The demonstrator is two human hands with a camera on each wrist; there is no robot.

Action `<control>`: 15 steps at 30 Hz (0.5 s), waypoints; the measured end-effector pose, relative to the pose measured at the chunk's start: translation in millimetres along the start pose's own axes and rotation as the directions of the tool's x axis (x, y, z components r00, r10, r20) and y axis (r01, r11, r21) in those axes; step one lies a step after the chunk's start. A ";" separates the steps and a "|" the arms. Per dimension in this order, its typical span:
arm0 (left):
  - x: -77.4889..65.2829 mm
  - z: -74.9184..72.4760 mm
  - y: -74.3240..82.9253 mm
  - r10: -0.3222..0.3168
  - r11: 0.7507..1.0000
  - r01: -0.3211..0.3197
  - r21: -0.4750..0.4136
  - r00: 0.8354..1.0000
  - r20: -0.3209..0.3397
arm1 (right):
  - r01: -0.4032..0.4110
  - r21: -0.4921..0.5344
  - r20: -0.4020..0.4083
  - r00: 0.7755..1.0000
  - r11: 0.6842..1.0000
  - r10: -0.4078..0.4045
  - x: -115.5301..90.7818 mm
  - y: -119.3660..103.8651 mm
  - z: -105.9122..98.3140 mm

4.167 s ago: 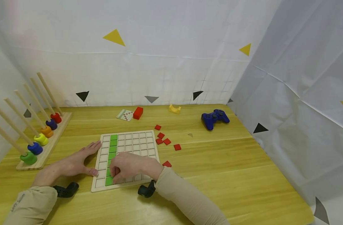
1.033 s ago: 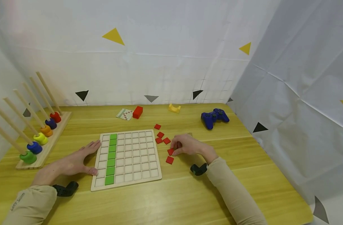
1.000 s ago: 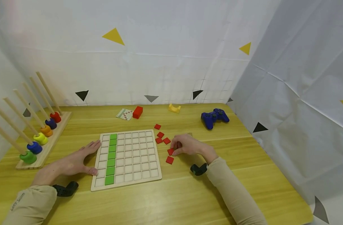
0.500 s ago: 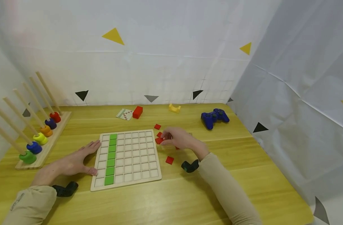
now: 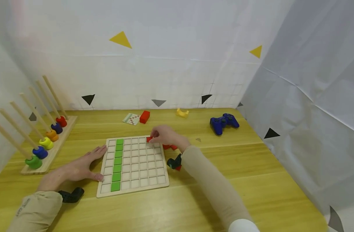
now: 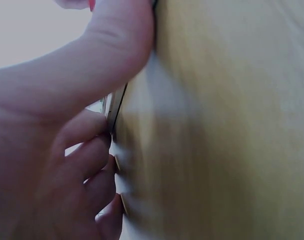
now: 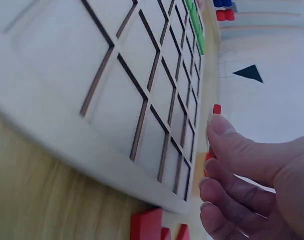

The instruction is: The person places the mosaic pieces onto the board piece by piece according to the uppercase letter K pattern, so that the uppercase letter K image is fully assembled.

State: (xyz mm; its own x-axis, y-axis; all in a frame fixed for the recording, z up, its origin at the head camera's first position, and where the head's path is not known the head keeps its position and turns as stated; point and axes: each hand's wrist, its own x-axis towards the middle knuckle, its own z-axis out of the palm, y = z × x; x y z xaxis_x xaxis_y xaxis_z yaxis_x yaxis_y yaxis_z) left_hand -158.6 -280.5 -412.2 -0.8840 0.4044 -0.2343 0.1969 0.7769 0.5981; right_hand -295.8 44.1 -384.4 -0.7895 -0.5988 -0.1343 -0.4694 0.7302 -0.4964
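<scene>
My right hand pinches a small red square tile between thumb and fingers over the far right corner of the wooden grid board. In the right wrist view the tile stands edge-on past the thumb tip, above the board. One column of the board, second from the left, is filled with green tiles; the other visible cells are bare. Along the board's left edge lies my left hand, fingers spread on the table and thumb at the rim.
Loose red tiles lie right of the board, partly hidden by my right arm. Behind it are a patterned card, a red block and a yellow curved piece. A blue game controller sits back right; a peg stand stands left.
My right hand has moved left from the loose tiles on the table to the board's far right corner, now with a red tile in its fingers. The left hand stays at the board's edge.
</scene>
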 end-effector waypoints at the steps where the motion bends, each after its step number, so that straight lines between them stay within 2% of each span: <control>1: 0.2 0.1 0.3 -0.002 1.000 0.002 0.002 1.000 0.000 | 0.000 0.004 0.000 1.000 1.000 0.000 3.0 0.4 1.5; 6: 1.5 0.1 0.5 0.002 1.000 -0.002 -0.001 1.000 0.001 | 0.003 -0.039 0.002 1.000 0.999 -0.003 12.5 0.0 5.5; 15: 1.4 0.1 -1.0 0.012 1.000 -0.012 -0.006 1.000 -0.006 | 0.019 -0.098 -0.009 1.000 0.995 -0.020 14.8 1.8 10.6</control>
State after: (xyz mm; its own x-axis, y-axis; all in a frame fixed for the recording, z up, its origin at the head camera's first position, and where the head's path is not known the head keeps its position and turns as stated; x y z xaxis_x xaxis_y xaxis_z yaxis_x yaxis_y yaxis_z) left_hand -160.0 -280.6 -413.2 -0.8841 0.4107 -0.2228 0.2046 0.7689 0.6057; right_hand -304.1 33.1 -396.4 -0.7837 -0.6101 -0.1164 -0.5207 0.7476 -0.4123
